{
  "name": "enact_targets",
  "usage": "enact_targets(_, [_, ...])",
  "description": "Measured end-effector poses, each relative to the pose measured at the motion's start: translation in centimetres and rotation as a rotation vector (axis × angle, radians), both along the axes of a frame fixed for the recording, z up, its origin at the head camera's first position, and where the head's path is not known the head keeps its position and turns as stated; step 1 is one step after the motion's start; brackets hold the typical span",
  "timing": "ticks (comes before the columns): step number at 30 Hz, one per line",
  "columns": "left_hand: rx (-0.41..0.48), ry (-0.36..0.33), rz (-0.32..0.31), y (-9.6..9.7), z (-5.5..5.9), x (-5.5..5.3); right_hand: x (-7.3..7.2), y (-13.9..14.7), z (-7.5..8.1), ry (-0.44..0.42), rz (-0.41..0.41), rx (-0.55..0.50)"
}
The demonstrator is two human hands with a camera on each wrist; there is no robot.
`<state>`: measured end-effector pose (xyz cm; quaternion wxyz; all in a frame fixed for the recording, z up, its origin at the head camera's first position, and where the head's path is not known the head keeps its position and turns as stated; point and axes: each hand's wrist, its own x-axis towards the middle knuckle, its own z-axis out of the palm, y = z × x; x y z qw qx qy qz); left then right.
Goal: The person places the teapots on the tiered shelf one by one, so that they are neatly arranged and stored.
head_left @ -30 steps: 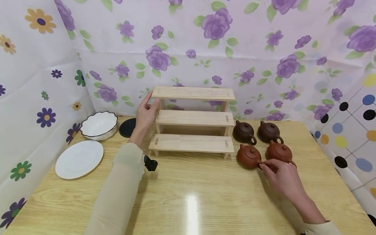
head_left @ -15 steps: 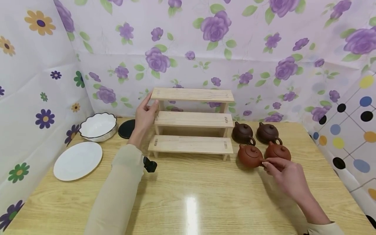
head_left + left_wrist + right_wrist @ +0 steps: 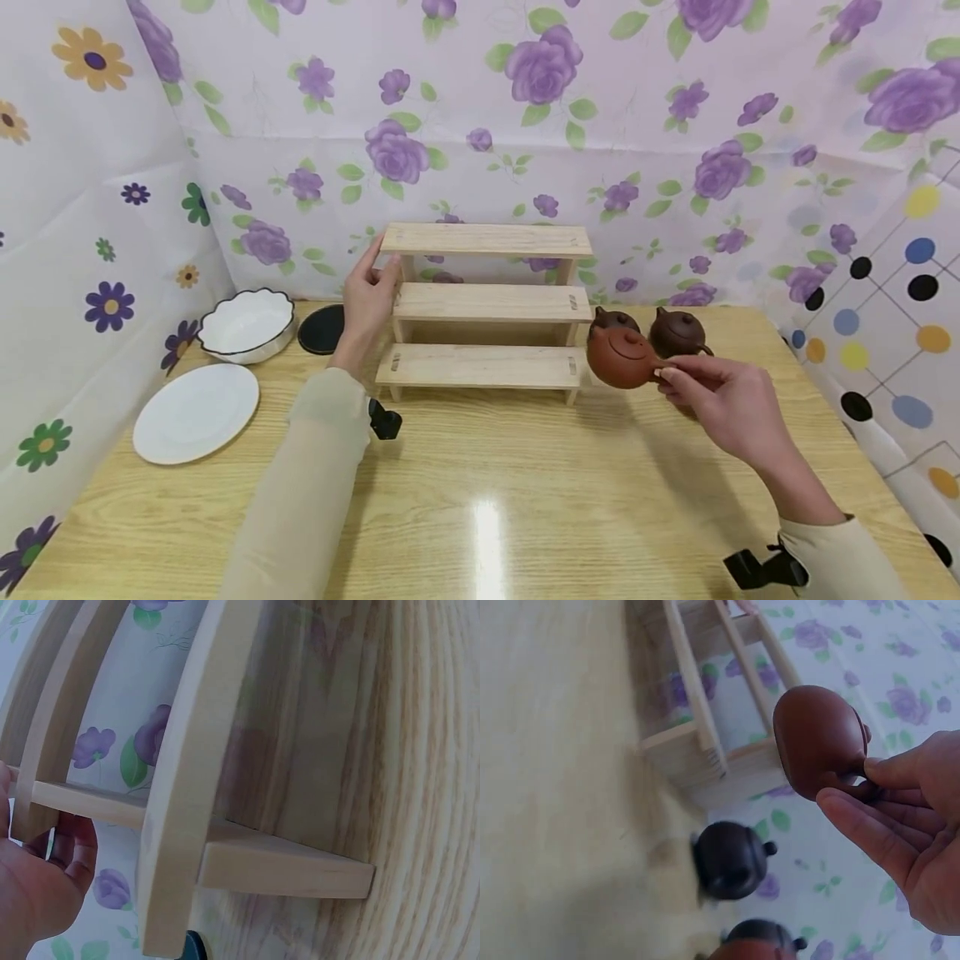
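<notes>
My right hand (image 3: 738, 408) pinches a reddish-brown clay teapot (image 3: 621, 358) by its handle and holds it above the table, just right of the shelf. The right wrist view shows the same teapot (image 3: 817, 739) with thumb and fingers on its handle. A three-tier wooden shelf (image 3: 491, 302) stands at the middle back. At its left side my left hand (image 3: 369, 304) grips the frame; in the left wrist view the fingers (image 3: 79, 847) curl around an upright. A second reddish teapot (image 3: 754, 949) shows partly in the right wrist view; my right hand mostly hides it from the head view.
Two dark brown teapots (image 3: 677, 333) stand behind the right hand, one partly covered by the lifted teapot. At the left are a scalloped white bowl (image 3: 247, 325), a white plate (image 3: 197, 414) and a black round disc (image 3: 321, 329). Patterned cloth (image 3: 465, 108) hangs behind the table (image 3: 420, 500).
The right hand has lifted the front-left reddish teapot off the table by its handle, raising it slightly left toward the shelf. The left hand stays on the shelf.
</notes>
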<state>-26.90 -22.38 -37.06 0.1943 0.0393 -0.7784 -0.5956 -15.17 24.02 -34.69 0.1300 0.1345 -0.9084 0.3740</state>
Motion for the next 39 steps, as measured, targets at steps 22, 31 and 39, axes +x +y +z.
enact_targets(22, [-0.005, 0.016, -0.002, -0.4, -0.4, -0.6, -6.9, -4.7, 4.8, -0.218, 0.209, -0.353])
enact_targets(31, [0.070, -0.105, -0.129, 0.1, 2.7, 2.1, -8.8, -7.0, 5.5, -0.262, 0.298, -0.428])
enact_targets(39, [0.046, -0.083, -0.095, -0.9, 0.5, 0.1, -10.6, -8.8, 5.7, -0.269, 0.334, -0.425])
